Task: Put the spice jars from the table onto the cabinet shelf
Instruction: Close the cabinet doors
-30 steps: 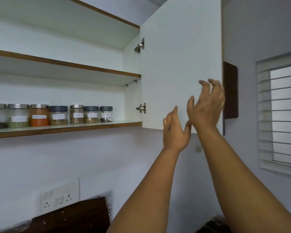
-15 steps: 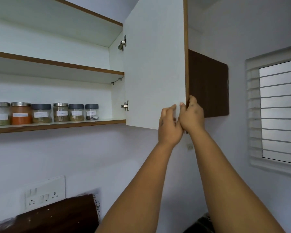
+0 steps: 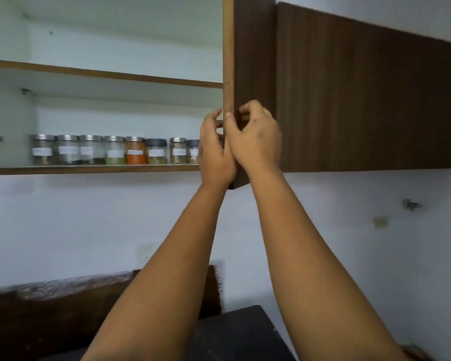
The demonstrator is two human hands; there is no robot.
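Two bare arms reach up from the bottom of the view. The left hand [image 3: 215, 155] and the right hand [image 3: 255, 139] meet at the edge of the brown cabinet door [image 3: 253, 61], and both curl their fingers around that edge to hold it. Behind the hands, the spice jars [image 3: 115, 151] stand in a row on the lower cabinet shelf [image 3: 89, 169], close together. The shelf above [image 3: 102, 74] looks bare.

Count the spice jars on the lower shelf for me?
8 spice jars show in one row on the lower shelf: five steel-lidded at left, the fifth orange, then dark-lidded, steel-lidded, dark-lidded. The left hand half-covers the last and may hide more.
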